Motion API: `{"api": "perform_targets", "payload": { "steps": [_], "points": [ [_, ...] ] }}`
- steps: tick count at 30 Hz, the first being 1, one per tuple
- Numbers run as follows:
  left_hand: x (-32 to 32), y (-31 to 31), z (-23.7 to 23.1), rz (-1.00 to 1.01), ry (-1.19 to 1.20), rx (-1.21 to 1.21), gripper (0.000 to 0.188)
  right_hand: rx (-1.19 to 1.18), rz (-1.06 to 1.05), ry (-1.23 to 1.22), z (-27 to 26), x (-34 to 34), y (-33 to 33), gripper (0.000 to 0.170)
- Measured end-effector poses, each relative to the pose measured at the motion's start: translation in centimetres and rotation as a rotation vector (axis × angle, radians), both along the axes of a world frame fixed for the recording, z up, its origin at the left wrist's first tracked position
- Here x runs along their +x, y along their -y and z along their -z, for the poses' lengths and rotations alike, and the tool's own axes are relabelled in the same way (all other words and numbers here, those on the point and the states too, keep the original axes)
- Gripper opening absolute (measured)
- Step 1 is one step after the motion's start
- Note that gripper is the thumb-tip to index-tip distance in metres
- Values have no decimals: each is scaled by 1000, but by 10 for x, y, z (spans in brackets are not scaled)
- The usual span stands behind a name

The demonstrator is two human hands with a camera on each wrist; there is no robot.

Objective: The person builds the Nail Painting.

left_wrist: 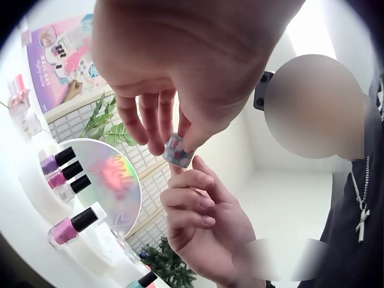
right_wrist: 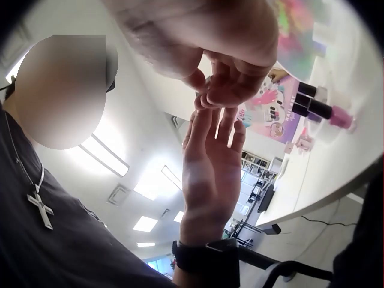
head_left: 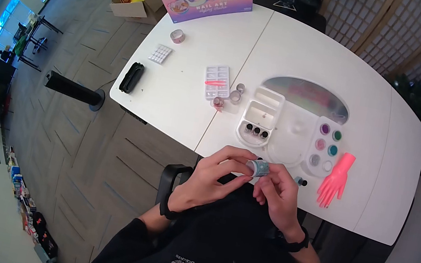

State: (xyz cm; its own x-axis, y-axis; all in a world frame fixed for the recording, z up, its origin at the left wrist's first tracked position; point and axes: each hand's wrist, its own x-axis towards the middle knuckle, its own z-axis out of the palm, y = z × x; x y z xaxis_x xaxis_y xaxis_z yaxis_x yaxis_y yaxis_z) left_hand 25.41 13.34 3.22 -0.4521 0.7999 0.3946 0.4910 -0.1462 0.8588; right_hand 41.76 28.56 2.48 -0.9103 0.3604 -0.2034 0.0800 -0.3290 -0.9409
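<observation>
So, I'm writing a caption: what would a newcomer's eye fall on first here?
Probably the bright pink model hand, lying on the right of the white table. Next, the large nail art box standing at the table's far left. Then the small grayish item held between the person's hands, by the near edge.

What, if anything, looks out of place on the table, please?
Perhaps the teal polish bottle: it is near the table edge, apart from the three bottles grouped in the white compartment tray. I see no clear spill.
</observation>
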Motion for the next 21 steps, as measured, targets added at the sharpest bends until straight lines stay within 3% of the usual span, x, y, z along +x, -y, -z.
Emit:
{"api": "perform_targets", "payload": {
  "steps": [8, 14, 17, 21],
  "points": [
    [5, 0, 6, -55, 0, -40, 29, -67, 51, -25, 1, -6, 5, 15],
    [6, -1, 0, -17, 175, -60, 30, 138, 35, -81, 9, -9, 7, 12],
    [11, 0, 13, 11, 419, -45, 26, 220, 29, -69, 11, -8, 4, 13],
    [11, 0, 16, 14, 475, -9, 16, 280, 6, -83, 11, -9, 1, 14]
  ]
}}
